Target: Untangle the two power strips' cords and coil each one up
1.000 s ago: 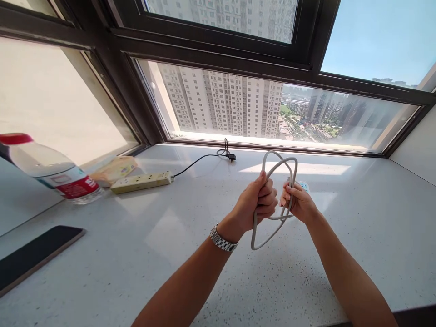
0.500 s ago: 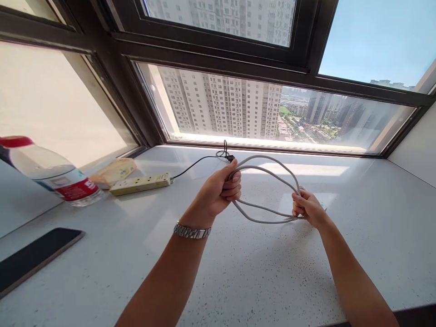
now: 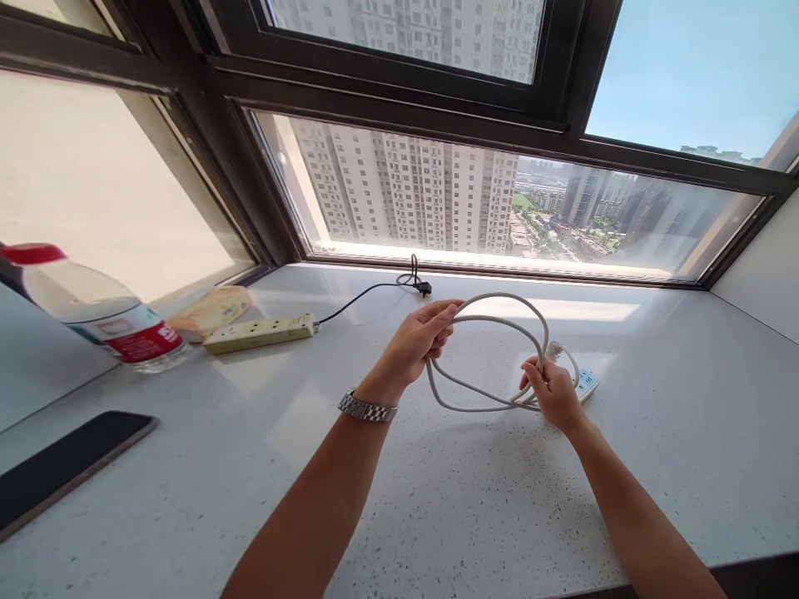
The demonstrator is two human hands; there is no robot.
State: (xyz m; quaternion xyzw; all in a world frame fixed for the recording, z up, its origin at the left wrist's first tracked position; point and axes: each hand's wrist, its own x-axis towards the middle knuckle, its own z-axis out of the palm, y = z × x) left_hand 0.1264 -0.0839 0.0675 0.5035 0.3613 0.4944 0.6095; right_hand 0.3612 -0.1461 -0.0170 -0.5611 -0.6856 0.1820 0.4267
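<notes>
Left hand half open, fingers loosely hooked through the left end of the gray cord loops. Right hand closed around the gathered strands, just beside the power strip on the surface. Coiling looks midway — a further loop calls for the left fingers to close first.

I see a speckled white sill under the grip. Dark-framed windows beyond it; sunlit tower blocks outside.
</notes>
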